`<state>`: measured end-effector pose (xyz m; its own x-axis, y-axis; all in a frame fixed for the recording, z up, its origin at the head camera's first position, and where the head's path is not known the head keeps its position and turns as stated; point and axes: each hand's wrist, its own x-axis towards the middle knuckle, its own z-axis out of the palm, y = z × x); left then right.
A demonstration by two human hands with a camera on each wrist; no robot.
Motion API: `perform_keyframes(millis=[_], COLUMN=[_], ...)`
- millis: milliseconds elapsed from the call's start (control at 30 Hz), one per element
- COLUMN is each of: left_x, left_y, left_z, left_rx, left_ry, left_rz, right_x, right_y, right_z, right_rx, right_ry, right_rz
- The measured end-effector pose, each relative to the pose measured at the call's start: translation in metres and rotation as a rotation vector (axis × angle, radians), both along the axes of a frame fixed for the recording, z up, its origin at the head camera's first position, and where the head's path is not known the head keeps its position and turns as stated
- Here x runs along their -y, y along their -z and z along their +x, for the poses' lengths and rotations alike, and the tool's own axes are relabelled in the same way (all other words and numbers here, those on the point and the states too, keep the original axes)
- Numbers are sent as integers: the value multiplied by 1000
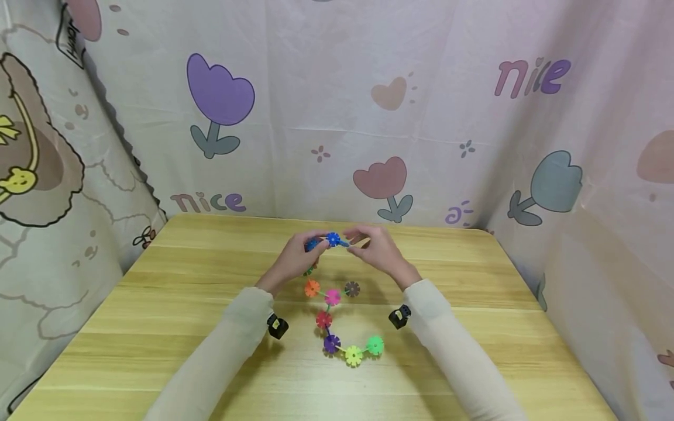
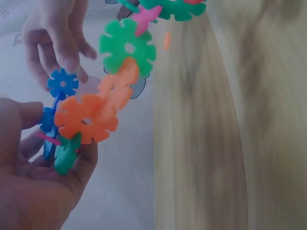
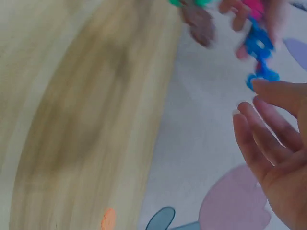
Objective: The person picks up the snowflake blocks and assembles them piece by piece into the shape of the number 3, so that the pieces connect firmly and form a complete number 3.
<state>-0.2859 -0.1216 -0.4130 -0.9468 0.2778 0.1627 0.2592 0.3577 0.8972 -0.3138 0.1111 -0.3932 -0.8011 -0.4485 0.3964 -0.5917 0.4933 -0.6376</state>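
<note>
Chain of colourful snowflake discs (image 1: pixel 333 316), its blue end (image 1: pixel 332 238) raised, its green end (image 1: pixel 374 345) lying mid-table toward the near edge

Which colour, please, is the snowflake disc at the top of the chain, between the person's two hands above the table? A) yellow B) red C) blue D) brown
C: in the head view the blue disc sits between the left hand and the right hand, at the upper end of the chain lying on the wooden table; the left wrist view also shows it blue.
</note>
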Motion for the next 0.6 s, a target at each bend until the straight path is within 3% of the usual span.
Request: perform_keyframes(millis=[133, 267, 600], left_x=[3, 5, 6], left_y=[0, -3, 2], left_z=[1, 4, 3], left_rx=[5, 12, 8], left_ry=[10, 20, 28], left_rz=[-10, -2, 10], right_x=[-21, -44, -72], right_y=[-4, 4, 39], right_z=[-4, -16, -29], right_rx=[73, 101, 231], right_ry=[100, 175, 243], right_rz=[1, 36, 284])
